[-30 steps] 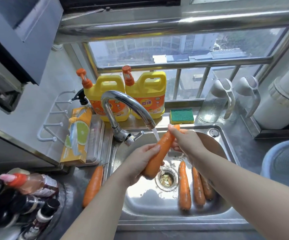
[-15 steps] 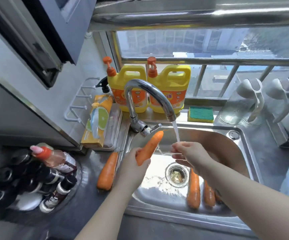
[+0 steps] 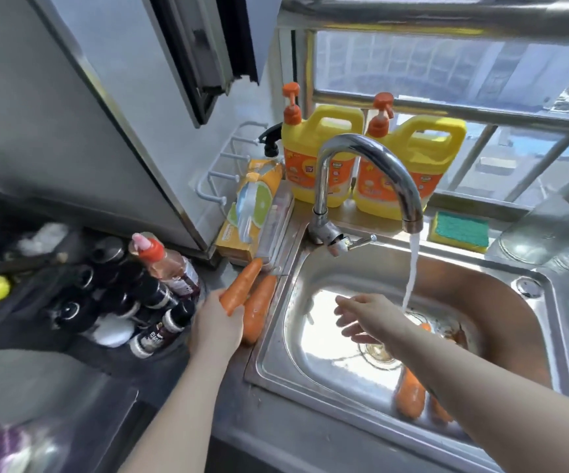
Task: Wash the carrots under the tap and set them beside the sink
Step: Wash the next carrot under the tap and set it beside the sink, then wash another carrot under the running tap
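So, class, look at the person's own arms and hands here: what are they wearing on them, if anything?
Nothing shows on them. The left hand and right hand are ungloved, with no ring visible. The left forearm and right forearm are bare up to the frame's edge: no sleeve, watch or bracelet in view.

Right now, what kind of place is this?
Most likely a small home kitchen: a steel sink with the tap running, two yellow dish soap jugs on the window ledge, sauce bottles on the counter.
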`<state>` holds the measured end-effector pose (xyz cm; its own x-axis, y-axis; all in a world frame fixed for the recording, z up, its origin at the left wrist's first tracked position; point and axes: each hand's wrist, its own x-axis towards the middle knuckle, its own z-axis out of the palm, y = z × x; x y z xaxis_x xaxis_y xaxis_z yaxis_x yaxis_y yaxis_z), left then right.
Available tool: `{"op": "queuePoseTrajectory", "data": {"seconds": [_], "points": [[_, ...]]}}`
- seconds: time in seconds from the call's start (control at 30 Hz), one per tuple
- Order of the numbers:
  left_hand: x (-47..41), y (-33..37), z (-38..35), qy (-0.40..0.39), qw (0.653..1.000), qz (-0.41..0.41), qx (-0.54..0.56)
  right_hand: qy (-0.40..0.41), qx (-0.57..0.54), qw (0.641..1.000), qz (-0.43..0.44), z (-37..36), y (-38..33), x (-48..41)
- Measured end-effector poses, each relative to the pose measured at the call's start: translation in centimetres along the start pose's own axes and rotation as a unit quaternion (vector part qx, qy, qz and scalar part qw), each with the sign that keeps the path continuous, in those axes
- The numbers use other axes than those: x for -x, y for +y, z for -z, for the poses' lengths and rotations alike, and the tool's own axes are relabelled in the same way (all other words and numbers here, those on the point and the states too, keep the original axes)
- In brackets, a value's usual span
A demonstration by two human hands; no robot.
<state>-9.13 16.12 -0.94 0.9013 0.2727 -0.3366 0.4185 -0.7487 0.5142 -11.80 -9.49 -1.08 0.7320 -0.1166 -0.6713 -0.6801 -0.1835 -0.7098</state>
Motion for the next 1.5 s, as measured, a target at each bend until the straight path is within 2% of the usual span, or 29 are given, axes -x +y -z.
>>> {"op": "queuePoseTrajectory", "data": {"seconds": [0.4, 0.53, 0.67, 0.77, 0.83, 0.87, 0.93, 1.0, 1.07, 1.1, 1.27, 1.37, 1.5], "points": [[-1.7, 0.9, -0.6, -0.090, 0.986, 0.025, -0.140, -0.025, 0.022, 0.999, -0.031, 0.1, 1.1, -0.9], [-1.4, 1.3, -0.9, -0.114, 0.981, 0.025, -0.155, -0.028, 0.033, 0.999, -0.029, 0.5, 1.6, -1.1], [-0.1, 2.5, -1.5, -0.071, 0.983, -0.064, -0.158, -0.024, 0.078, 0.996, -0.031, 2.0, 3.4, -1.7], [1.6, 4.5, -2.7, -0.018, 0.975, -0.167, -0.147, -0.011, 0.175, 0.984, -0.034, 4.3, 6.2, -2.6], [2.9, 6.0, -3.9, -0.038, 0.965, -0.218, -0.141, -0.031, 0.329, 0.944, -0.017, 6.1, 8.6, -3.2], [3.5, 6.7, -4.6, -0.068, 0.960, -0.234, -0.136, -0.051, 0.415, 0.908, -0.009, 6.8, 9.8, -3.5], [4.7, 7.4, -6.4, -0.154, 0.944, -0.256, -0.144, -0.108, 0.566, 0.817, 0.008, 7.5, 11.8, -3.5], [5.6, 7.4, -8.1, -0.229, 0.922, -0.263, -0.168, -0.172, 0.682, 0.709, 0.049, 7.4, 13.8, -3.6], [6.1, 7.3, -9.2, -0.270, 0.906, -0.261, -0.196, -0.215, 0.740, 0.626, 0.123, 7.0, 16.1, -4.2], [6.3, 7.3, -9.5, -0.279, 0.900, -0.262, -0.210, -0.226, 0.755, 0.597, 0.152, 6.8, 17.0, -4.5], [6.0, 7.0, -9.8, -0.283, 0.904, -0.251, -0.197, -0.246, 0.785, 0.500, 0.271, 6.7, 19.7, -6.2], [5.6, 6.7, -9.7, -0.283, 0.911, -0.236, -0.187, -0.217, 0.792, 0.473, 0.319, 6.4, 20.3, -7.5], [5.3, 6.4, -9.9, -0.284, 0.914, -0.224, -0.183, -0.246, 0.794, 0.424, 0.360, 5.9, 20.4, -8.0]]}}
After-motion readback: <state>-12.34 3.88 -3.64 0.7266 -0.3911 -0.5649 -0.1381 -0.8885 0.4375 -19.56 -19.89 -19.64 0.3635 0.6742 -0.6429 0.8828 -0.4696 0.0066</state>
